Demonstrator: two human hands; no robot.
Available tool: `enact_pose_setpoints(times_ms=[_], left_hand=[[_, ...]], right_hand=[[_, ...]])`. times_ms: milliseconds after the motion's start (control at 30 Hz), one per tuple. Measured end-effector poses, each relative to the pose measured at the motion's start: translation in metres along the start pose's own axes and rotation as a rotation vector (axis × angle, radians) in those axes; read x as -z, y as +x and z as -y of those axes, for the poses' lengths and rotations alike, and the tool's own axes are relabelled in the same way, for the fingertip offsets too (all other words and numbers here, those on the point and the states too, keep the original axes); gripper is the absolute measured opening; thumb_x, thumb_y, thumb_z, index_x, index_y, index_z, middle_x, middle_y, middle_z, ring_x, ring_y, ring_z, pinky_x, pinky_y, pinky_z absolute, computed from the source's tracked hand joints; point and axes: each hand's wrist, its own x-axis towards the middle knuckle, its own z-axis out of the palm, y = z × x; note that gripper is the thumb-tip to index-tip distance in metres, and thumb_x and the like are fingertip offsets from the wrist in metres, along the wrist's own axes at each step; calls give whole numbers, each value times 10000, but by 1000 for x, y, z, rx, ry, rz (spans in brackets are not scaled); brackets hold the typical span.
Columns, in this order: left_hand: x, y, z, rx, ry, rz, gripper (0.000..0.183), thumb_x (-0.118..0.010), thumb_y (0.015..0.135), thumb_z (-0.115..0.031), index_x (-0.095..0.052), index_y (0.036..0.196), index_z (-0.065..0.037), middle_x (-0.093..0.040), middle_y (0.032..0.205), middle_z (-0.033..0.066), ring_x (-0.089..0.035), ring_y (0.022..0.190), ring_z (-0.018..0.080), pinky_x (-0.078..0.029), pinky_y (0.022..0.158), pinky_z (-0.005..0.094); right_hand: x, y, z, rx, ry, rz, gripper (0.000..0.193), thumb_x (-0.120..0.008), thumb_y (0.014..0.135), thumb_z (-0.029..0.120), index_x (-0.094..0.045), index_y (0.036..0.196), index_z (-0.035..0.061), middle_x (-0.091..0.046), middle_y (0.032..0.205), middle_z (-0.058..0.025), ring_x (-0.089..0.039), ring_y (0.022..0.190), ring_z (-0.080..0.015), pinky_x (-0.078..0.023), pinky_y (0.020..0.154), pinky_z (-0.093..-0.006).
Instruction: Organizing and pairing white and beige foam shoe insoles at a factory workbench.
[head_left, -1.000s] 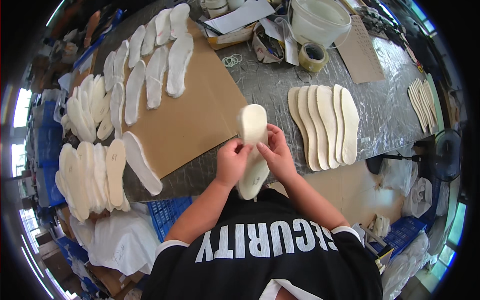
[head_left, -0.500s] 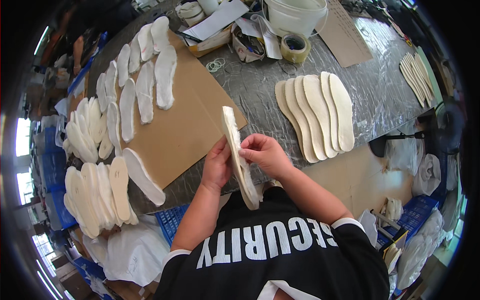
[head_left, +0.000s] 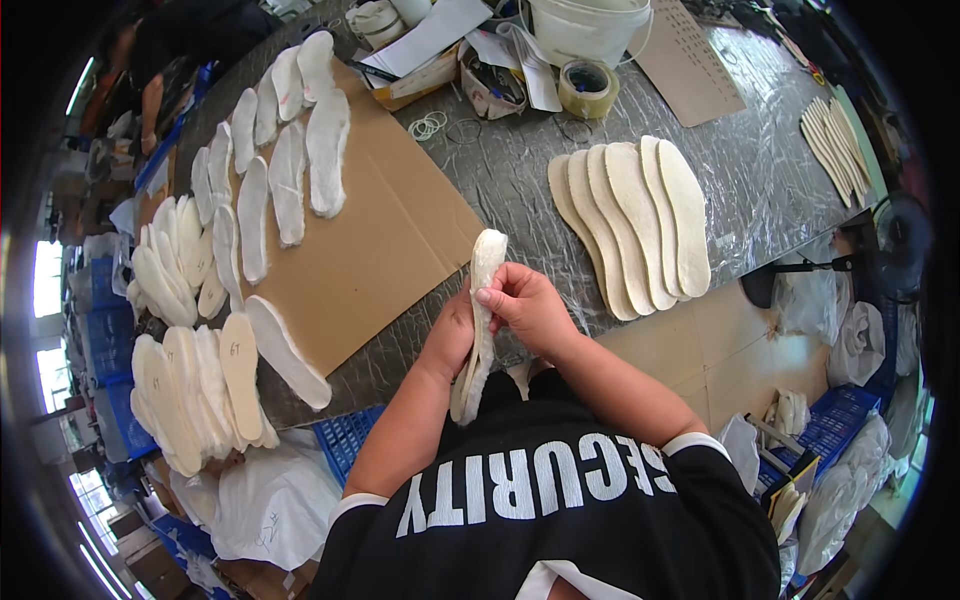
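A fleecy cream insole (head_left: 481, 335) is held nearly on edge in front of my body, at the table's near side. My left hand (head_left: 452, 330) is closed round its left side, fingers partly hidden behind it. With thumb and fingertips, my right hand (head_left: 524, 305) pinches its upper right edge. To the right lies an overlapping fan of cream insoles (head_left: 630, 225). White fluffy insoles (head_left: 289, 185) rest in rows on a brown cardboard sheet (head_left: 370, 240) to the left, and one more insole (head_left: 287, 352) lies at the sheet's near corner.
Piles of insoles (head_left: 190, 400) stand at the table's left edge. Along the back are a white bucket (head_left: 588, 35), a tape roll (head_left: 588, 88) and a box of small items (head_left: 490, 85). Another insole stack (head_left: 834, 150) lies far right. Blue crates (head_left: 835, 425) stand below on the right.
The insole has turned in my hands: its top has swung right and its lower end left, showing more fleece. Both hands stay on it, and the left has moved slightly right.
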Motion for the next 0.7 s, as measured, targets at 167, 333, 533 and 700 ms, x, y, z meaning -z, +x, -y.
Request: enact_pose_setpoints(times_ms=[167,333,533,700], left_hand=[[11,3,1,117,-99,8,402,-498,949,-489,-603,915,-102,-547,688,-3,-524,639,106,-430,579,244],[-12,6,-21,112,-353,-195,506,-514,942,-468,-569,1208,-40,-604,860,52,-593,747,140,-513,690,286],[-13,5,-18,78,-378,-183,517,-503,938,-540,-545,1207,-100,-585,811,51,-571,686,133,-504,645,282],[-11,7,-11,55,-437,-193,577,-518,920,-551,-515,1277,-99,-578,880,95,-582,728,161,-521,658,289]], right_hand=[[-4,-2,2,-61,85,-56,172,-659,911,107,-518,815,75,-571,732,-3,-565,598,-82,-493,568,-258],[7,-9,-8,30,-185,78,173,-726,850,72,-558,888,86,-548,782,49,-527,729,-53,-460,701,-224],[3,-15,-25,69,-174,41,177,-757,828,92,-582,830,73,-575,812,56,-529,794,-40,-440,731,-211],[0,-17,-30,109,-258,-4,191,-754,839,134,-577,814,69,-550,780,57,-484,738,-42,-418,689,-207]])
